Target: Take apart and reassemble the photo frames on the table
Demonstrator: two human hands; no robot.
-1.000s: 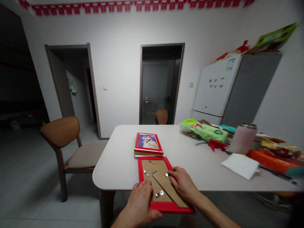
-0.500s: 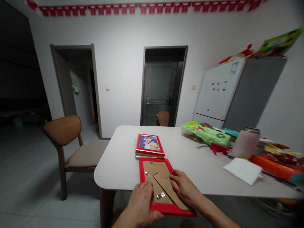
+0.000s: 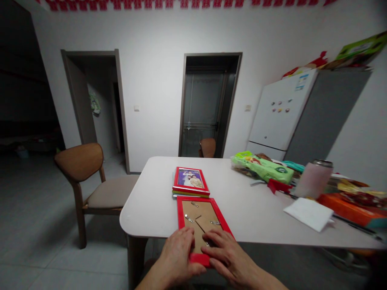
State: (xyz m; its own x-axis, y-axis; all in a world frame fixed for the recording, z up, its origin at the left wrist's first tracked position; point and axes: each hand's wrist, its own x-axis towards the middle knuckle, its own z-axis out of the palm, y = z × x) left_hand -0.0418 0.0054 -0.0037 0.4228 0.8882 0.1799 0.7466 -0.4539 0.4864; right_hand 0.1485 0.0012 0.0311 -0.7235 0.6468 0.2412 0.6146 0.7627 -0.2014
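A red picture frame (image 3: 198, 207) lies face down, its brown backing board showing several metal clips and a slit for the stand. Its far end rests on the white table (image 3: 151, 201) and its near end reaches past the edge. My left hand (image 3: 176, 250) grips the left near corner, thumb along the red border. Over the near end, my right hand (image 3: 228, 253) has its fingers bent onto the board by the near clip (image 3: 207, 244), which they partly cover. Just beyond is a stack of picture frames (image 3: 191, 180), a red one with a photo on top.
On the table's right side are a green packet (image 3: 266, 169), a pink bottle (image 3: 314, 179), a white napkin (image 3: 308, 213) and an orange box (image 3: 347, 207). A wooden chair (image 3: 83, 163) stands at the left. A fridge (image 3: 281, 108) is at the back right.
My right hand has moved from the frame's right side toward me and left, onto its near end by the clip. My left hand keeps its hold at the corner. The view has tipped slightly downward.
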